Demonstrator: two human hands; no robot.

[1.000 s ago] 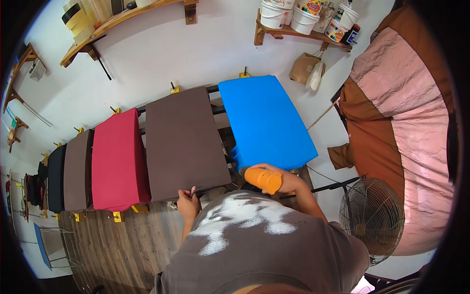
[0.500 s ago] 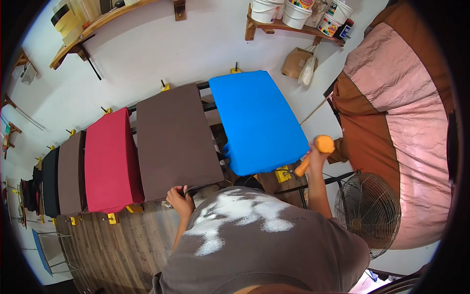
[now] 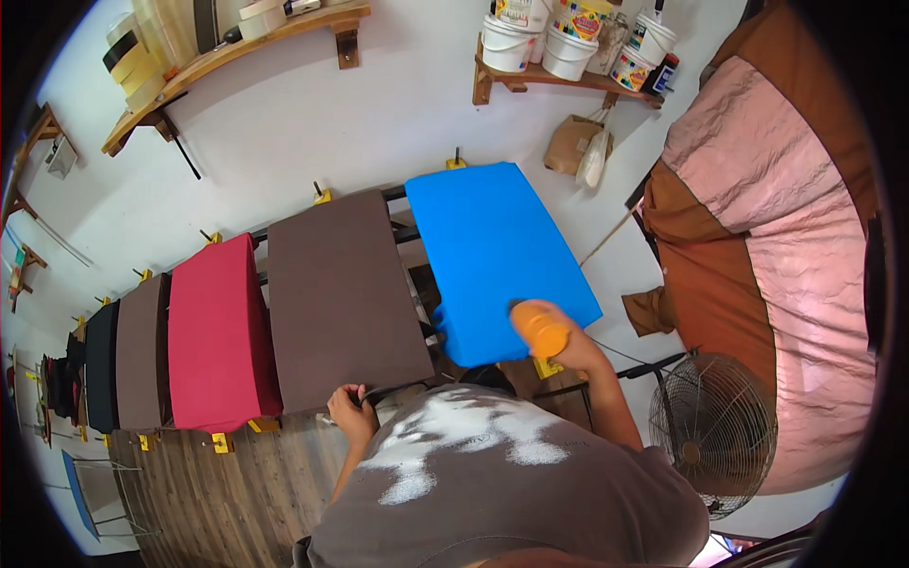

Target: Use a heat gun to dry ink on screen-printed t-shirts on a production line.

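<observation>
My right hand (image 3: 572,348) grips an orange heat gun (image 3: 543,330), blurred by motion, over the near edge of a bright blue T-shirt (image 3: 502,256) stretched flat on a board. The tool's dark nozzle points up and left over the cloth. Closed at the near edge of a dark brown T-shirt (image 3: 339,293) on the neighbouring board, my left hand (image 3: 352,413) has its fingers round what looks like a dark cord (image 3: 386,389). Where that cord runs past my body is hidden.
Leftward, a red shirt (image 3: 216,331), another brown shirt (image 3: 142,355) and a black one (image 3: 101,364) cover more boards along the rack. A wire fan (image 3: 710,435) stands at my right, before a brown and pink cloth (image 3: 757,218). Wall shelves hold tubs (image 3: 508,44) and tape rolls (image 3: 133,71).
My right hand has swung the heat gun left, from beyond the blue shirt's right corner to above its near edge. My left hand stays by the brown shirt. The view has tilted slightly up.
</observation>
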